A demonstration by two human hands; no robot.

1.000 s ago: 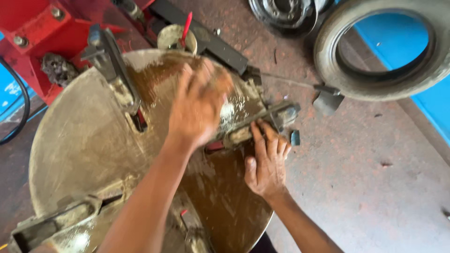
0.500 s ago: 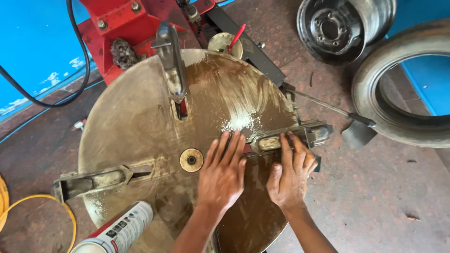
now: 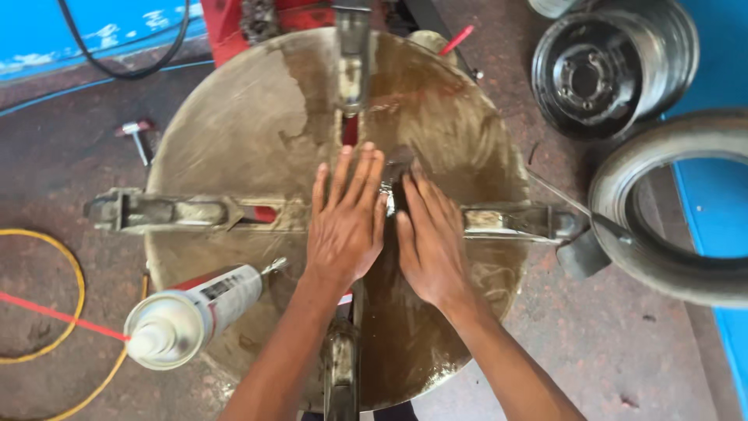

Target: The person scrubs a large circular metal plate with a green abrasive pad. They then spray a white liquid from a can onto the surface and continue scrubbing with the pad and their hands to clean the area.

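Turntable (image 3: 257,132): round metal disc, seen from above, filling the middle of the view. Surface is dull tan on its left half and darker, wet-looking brown on the right and lower part, with glossy streaks near the lower right rim. Four slots are cut in a cross, each carrying a metal clamp: top clamp (image 3: 352,58), left clamp (image 3: 156,210), right clamp (image 3: 518,222), bottom clamp (image 3: 341,366). Red is seen inside the slots near the centre.

Left hand (image 3: 345,226) is laid flat on the disc centre, palm down, fingers straight and slightly spread, nothing gripped. Right hand (image 3: 428,242) is pressed flat just beside it, fingers together and pointing up-left, nothing gripped; the thumbs are almost touching. The hub is hidden beneath the hands.

Spray can (image 3: 195,312) is lying on the lower left of the disc, white cap toward the camera, with a thin red tube running left from it.

Off the disc: a small tool (image 3: 137,136) on the floor at left, a yellow hose (image 3: 70,265) loop at lower left, a bare steel rim (image 3: 608,70) at upper right, a tyre (image 3: 670,210) at right.
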